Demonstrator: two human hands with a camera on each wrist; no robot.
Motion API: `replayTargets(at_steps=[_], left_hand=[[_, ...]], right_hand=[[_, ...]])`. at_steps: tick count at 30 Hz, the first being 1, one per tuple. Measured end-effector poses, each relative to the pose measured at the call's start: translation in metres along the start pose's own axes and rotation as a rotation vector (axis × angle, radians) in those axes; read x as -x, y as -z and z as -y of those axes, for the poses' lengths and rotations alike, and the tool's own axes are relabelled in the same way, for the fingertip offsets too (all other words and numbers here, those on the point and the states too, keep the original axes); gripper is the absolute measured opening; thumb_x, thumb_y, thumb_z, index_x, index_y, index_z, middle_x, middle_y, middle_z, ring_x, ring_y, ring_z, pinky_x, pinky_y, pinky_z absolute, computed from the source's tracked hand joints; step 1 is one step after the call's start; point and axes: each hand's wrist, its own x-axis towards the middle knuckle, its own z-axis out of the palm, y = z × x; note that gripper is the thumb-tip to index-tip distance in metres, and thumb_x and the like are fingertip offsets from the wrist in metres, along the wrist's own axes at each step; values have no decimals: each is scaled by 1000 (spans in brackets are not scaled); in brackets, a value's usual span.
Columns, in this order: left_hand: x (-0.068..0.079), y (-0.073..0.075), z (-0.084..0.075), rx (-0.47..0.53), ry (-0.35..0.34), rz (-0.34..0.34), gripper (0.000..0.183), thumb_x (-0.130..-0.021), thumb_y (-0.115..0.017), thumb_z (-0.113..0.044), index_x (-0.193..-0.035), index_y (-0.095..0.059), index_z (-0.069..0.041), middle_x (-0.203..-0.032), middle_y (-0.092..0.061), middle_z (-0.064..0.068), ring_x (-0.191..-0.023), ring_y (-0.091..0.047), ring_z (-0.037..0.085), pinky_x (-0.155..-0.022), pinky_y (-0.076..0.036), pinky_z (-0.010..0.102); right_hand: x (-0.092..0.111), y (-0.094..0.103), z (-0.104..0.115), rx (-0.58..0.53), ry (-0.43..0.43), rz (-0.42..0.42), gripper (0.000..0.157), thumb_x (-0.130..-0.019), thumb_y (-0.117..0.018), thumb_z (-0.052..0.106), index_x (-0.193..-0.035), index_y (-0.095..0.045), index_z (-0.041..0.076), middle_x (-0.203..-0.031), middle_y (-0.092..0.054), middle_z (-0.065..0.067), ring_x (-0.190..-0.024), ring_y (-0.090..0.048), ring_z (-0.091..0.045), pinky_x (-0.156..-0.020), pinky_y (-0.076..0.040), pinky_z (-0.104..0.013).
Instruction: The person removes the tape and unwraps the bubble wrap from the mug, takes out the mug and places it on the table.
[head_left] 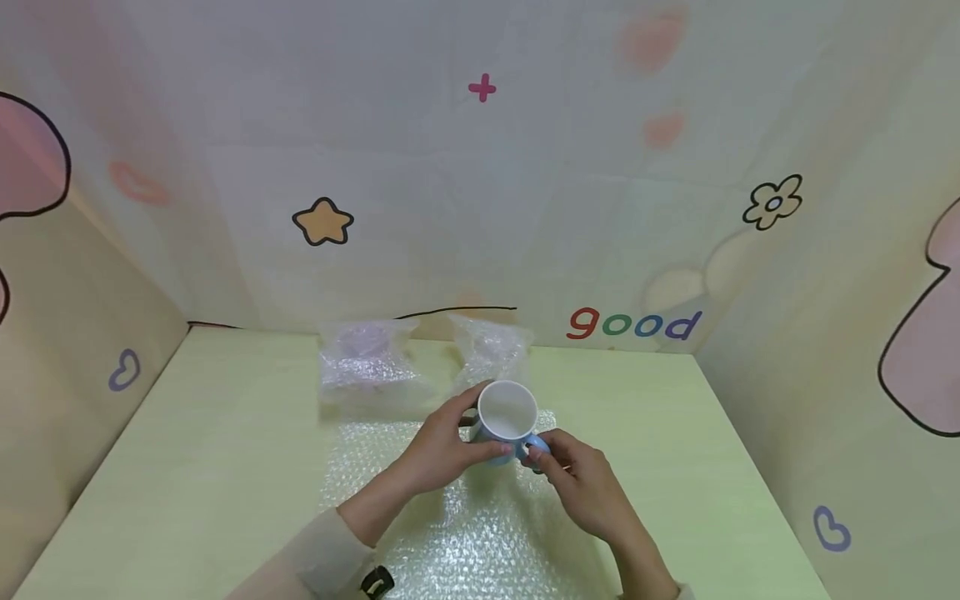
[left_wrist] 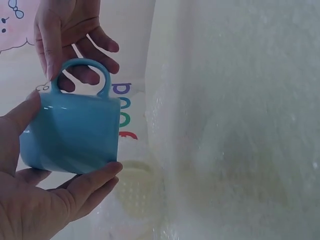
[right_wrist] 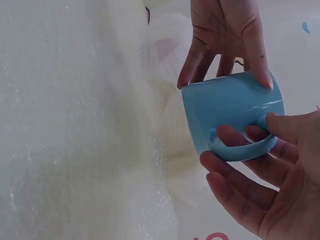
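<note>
A light blue mug [head_left: 507, 414] with a white inside is held above the table, its mouth facing up toward the head camera. My left hand [head_left: 441, 450] grips the mug's body from the left, with the thumb along the near side and the fingers on the far side. On the right, my right hand [head_left: 588, 487] holds the mug's handle [right_wrist: 242, 151], the thumb at one end and fingertips through the loop. Below both hands, a sheet of bubble wrap [head_left: 472, 554] lies flat; the mug is apart from it. The mug's underside is hidden in the head view.
Two bubble-wrapped bundles, a left one [head_left: 367, 358] and a right one [head_left: 491, 348], sit at the back of the pale green table [head_left: 202, 442]. Behind and at both sides stand printed cloth walls [head_left: 420, 183]. A dark object [head_left: 377, 582] shows by the left sleeve.
</note>
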Motion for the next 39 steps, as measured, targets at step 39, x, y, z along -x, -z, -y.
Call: replayTargets(at_steps=[39], left_hand=[[-76, -73, -33, -54, 78, -201, 83, -84, -87, -37, -155, -44, -31, -143, -60, 7, -131, -58, 29, -108, -48, 54]], right_hand=[[-30, 47, -36, -134, -233, -464, 37, -101, -67, 38, -122, -70, 7, -120, -59, -5, -86, -76, -8, -77, -59, -17]])
